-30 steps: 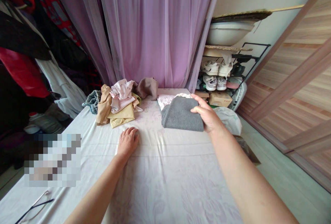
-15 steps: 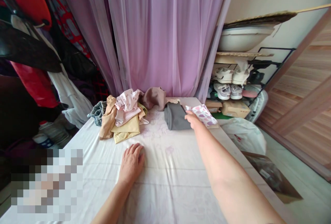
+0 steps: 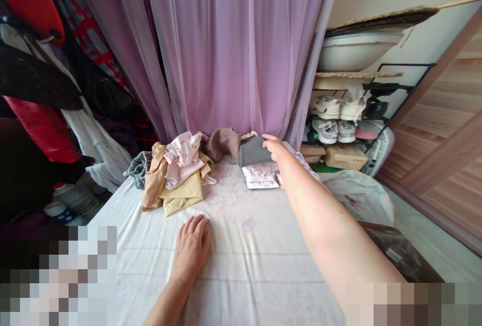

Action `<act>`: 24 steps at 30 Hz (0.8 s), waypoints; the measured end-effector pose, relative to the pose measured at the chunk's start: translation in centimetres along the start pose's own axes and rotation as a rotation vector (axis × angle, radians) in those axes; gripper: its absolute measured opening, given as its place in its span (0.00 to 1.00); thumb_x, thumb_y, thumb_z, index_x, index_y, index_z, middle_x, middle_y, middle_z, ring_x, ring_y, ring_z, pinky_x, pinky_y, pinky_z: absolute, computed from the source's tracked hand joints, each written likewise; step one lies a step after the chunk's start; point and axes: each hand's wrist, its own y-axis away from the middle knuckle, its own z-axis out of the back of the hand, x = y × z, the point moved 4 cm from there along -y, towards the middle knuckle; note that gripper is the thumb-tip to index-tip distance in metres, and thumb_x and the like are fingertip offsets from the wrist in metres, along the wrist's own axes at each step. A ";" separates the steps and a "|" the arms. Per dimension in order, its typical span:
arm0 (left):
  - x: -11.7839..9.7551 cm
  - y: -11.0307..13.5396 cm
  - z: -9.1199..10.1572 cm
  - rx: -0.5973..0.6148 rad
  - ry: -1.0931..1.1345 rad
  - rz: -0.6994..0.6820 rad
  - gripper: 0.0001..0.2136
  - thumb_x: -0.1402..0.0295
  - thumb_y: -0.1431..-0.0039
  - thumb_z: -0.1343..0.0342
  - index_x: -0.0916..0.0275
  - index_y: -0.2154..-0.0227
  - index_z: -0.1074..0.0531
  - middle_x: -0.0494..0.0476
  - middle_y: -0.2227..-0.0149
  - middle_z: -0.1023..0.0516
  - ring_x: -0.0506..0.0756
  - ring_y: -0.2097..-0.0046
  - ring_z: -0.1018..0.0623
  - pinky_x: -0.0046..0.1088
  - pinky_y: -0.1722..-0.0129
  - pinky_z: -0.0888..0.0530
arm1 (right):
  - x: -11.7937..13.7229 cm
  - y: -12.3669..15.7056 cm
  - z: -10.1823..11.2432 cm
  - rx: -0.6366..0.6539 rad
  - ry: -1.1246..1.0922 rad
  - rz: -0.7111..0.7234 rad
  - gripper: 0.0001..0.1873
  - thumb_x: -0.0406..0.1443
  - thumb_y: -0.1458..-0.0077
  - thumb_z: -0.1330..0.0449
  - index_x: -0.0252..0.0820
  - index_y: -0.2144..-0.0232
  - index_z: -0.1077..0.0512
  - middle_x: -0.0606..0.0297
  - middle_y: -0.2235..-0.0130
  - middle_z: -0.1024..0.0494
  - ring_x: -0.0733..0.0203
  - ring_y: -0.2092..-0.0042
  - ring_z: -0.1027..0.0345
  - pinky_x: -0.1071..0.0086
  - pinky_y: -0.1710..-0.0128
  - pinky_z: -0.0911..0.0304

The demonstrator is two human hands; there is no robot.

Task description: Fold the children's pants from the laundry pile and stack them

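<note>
Touching one grey knit garment

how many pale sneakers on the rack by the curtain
4. One white sneaker and another white sneaker sit on the upper shelf of the black wire rack; one grey-white sneaker and another grey-white sneaker sit below. Others may be hidden.

**Bare right hand stretched far, bare left hand resting palm-down and near.**
The long, bare right arm runs from the near right toward the far centre, its wrist slightly bent, palm facing down, and fingers extended close together. The slim, bare left forearm rises from the near edge to the flat-lying left hand, whose slightly spread fingers point far and a little right.
</note>
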 end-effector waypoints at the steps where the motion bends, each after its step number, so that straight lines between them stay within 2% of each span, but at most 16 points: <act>1: 0.0 0.0 -0.1 0.000 -0.003 0.000 0.16 0.68 0.38 0.52 0.60 0.49 0.28 0.62 0.44 0.27 0.64 0.41 0.31 0.48 0.41 0.35 | 0.7 -0.5 -0.2 0.005 -0.018 0.008 0.36 0.25 0.67 0.44 0.41 0.50 0.25 0.67 0.64 0.19 0.63 0.66 0.30 0.70 0.63 0.34; 3: 0.1 0.0 -0.1 -0.003 -0.008 0.003 0.16 0.68 0.38 0.52 0.60 0.49 0.29 0.62 0.44 0.27 0.64 0.41 0.31 0.49 0.41 0.35 | 1.4 -1.2 -0.2 0.016 -0.050 0.014 0.37 0.26 0.66 0.44 0.43 0.49 0.26 0.69 0.64 0.20 0.63 0.67 0.30 0.70 0.63 0.33; 5: 0.2 0.1 -0.2 -0.006 -0.014 0.004 0.16 0.68 0.38 0.52 0.60 0.49 0.28 0.62 0.44 0.27 0.64 0.41 0.31 0.49 0.41 0.35 | 0.6 -1.2 0.3 0.016 -0.067 -0.003 0.37 0.27 0.64 0.45 0.45 0.47 0.27 0.70 0.63 0.20 0.65 0.67 0.30 0.71 0.64 0.33; 8: 0.1 0.0 -0.2 -0.005 -0.024 -0.002 0.16 0.68 0.38 0.52 0.61 0.49 0.28 0.63 0.44 0.27 0.64 0.41 0.31 0.49 0.42 0.35 | -3.0 0.1 1.9 -0.003 -0.043 -0.087 0.37 0.26 0.64 0.45 0.43 0.46 0.28 0.69 0.65 0.20 0.65 0.69 0.31 0.71 0.66 0.33; 11: 0.0 0.0 -0.2 -0.010 -0.030 -0.015 0.16 0.68 0.38 0.52 0.61 0.49 0.28 0.63 0.44 0.27 0.64 0.42 0.31 0.48 0.42 0.34 | -7.3 2.1 3.6 -0.009 0.018 -0.202 0.33 0.27 0.63 0.43 0.38 0.50 0.26 0.66 0.70 0.21 0.63 0.73 0.32 0.68 0.70 0.33; 14: -0.1 -0.1 -0.1 -0.032 -0.035 -0.026 0.16 0.69 0.38 0.53 0.61 0.49 0.28 0.63 0.45 0.26 0.63 0.42 0.30 0.48 0.43 0.33 | -9.6 3.2 4.4 0.001 0.058 -0.242 0.28 0.28 0.61 0.40 0.39 0.52 0.25 0.65 0.70 0.21 0.63 0.73 0.31 0.68 0.70 0.33; 18: -0.2 -0.1 0.0 -0.042 -0.050 -0.037 0.16 0.69 0.38 0.52 0.61 0.50 0.28 0.63 0.45 0.26 0.63 0.43 0.30 0.48 0.43 0.33 | -9.2 2.9 4.1 0.024 0.107 -0.176 0.29 0.29 0.63 0.35 0.39 0.53 0.25 0.63 0.66 0.21 0.61 0.68 0.29 0.69 0.67 0.32; 21: -0.2 -0.1 0.0 -0.038 -0.058 -0.040 0.16 0.69 0.38 0.52 0.62 0.49 0.29 0.62 0.45 0.26 0.63 0.42 0.30 0.48 0.43 0.33 | -7.7 2.0 3.4 0.044 0.128 -0.083 0.34 0.26 0.66 0.36 0.40 0.51 0.26 0.62 0.60 0.20 0.59 0.63 0.28 0.68 0.61 0.33; 24: -0.1 0.0 -0.1 -0.039 -0.063 -0.035 0.15 0.69 0.38 0.52 0.61 0.50 0.29 0.61 0.45 0.26 0.63 0.42 0.30 0.47 0.42 0.33 | -5.7 0.8 2.3 0.087 0.094 0.023 0.35 0.26 0.65 0.38 0.42 0.49 0.27 0.63 0.54 0.21 0.59 0.57 0.28 0.67 0.55 0.34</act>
